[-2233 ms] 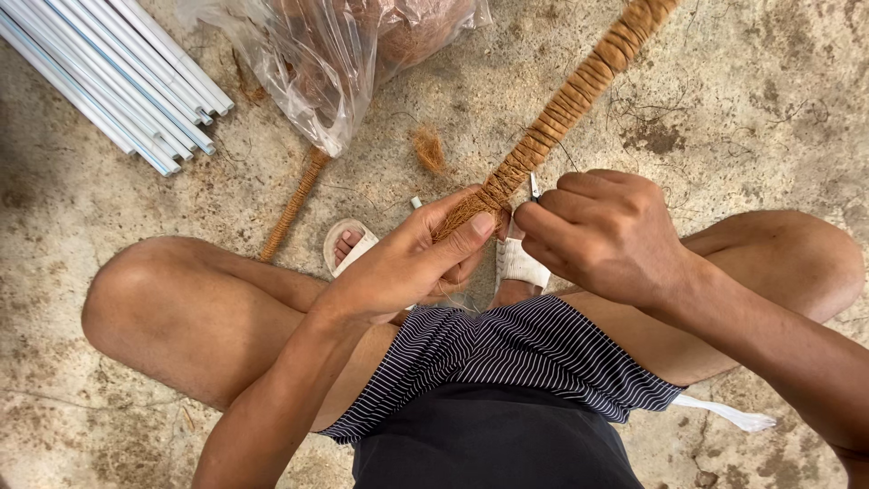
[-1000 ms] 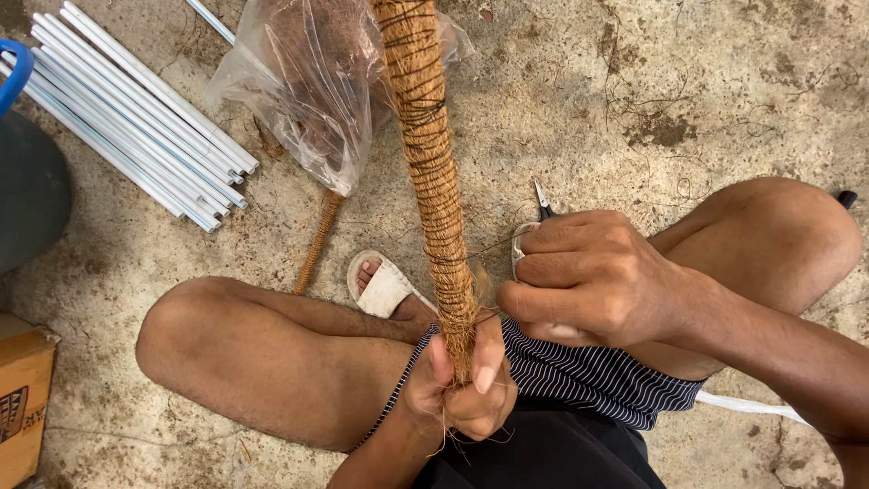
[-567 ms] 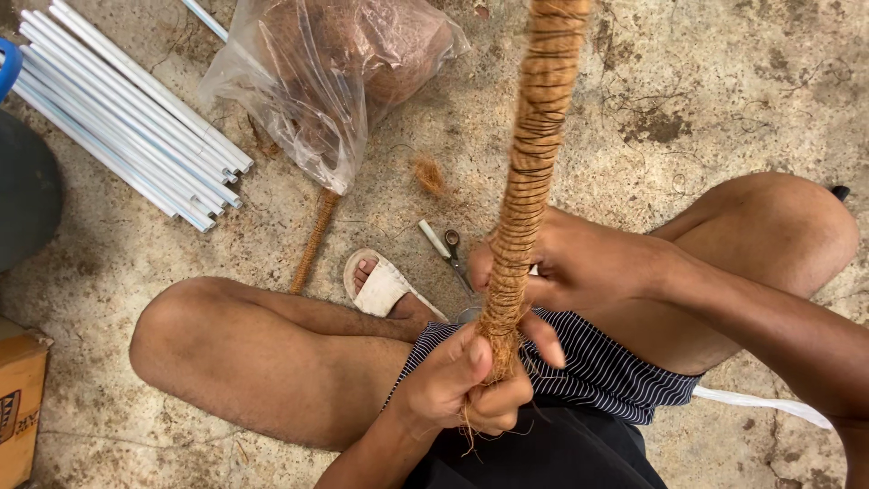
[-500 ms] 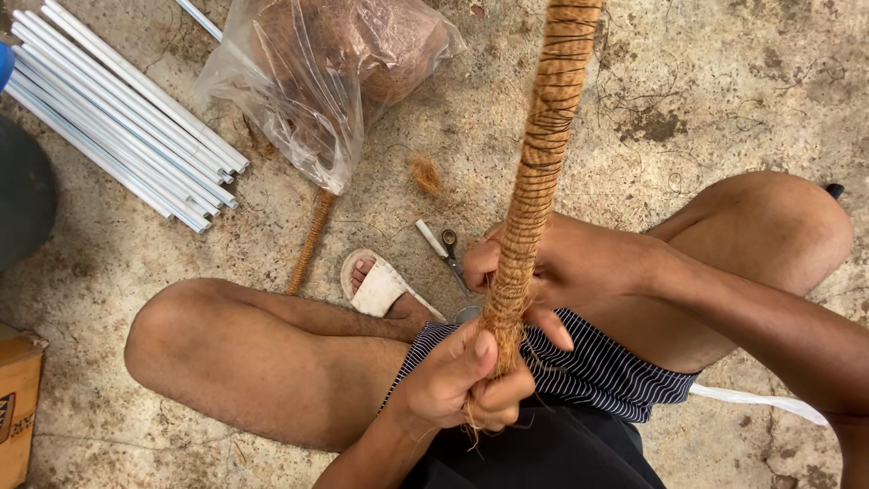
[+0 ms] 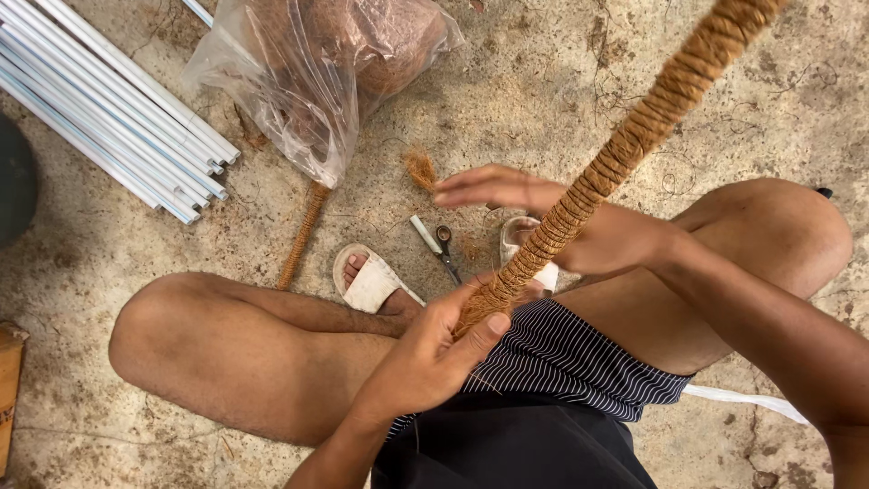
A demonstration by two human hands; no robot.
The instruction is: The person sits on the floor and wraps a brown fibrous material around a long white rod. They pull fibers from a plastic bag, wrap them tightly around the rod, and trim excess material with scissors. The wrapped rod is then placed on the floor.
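Observation:
My left hand (image 5: 433, 355) grips the lower end of a long pole wrapped in brown coir rope (image 5: 615, 158), which slants up to the top right of the head view. My right hand (image 5: 552, 217) stretches out flat behind the pole with its fingers apart, holding nothing, reaching left above the floor. Just below its fingertips lie small scissors (image 5: 444, 250) and a tuft of coir fibre (image 5: 420, 169). I sit cross-legged in striped shorts, wearing white sandals (image 5: 371, 282).
A clear plastic bag of coir fibre (image 5: 337, 68) lies at the top centre. A bundle of white pipes (image 5: 109, 118) lies at the top left. A thin coir-wrapped stick (image 5: 303, 235) rests on the concrete floor beside my left knee.
The pole has tilted from upright to slanting right. My right hand let go of it and stretched out to the left above the scissors. My left hand still holds the lower end.

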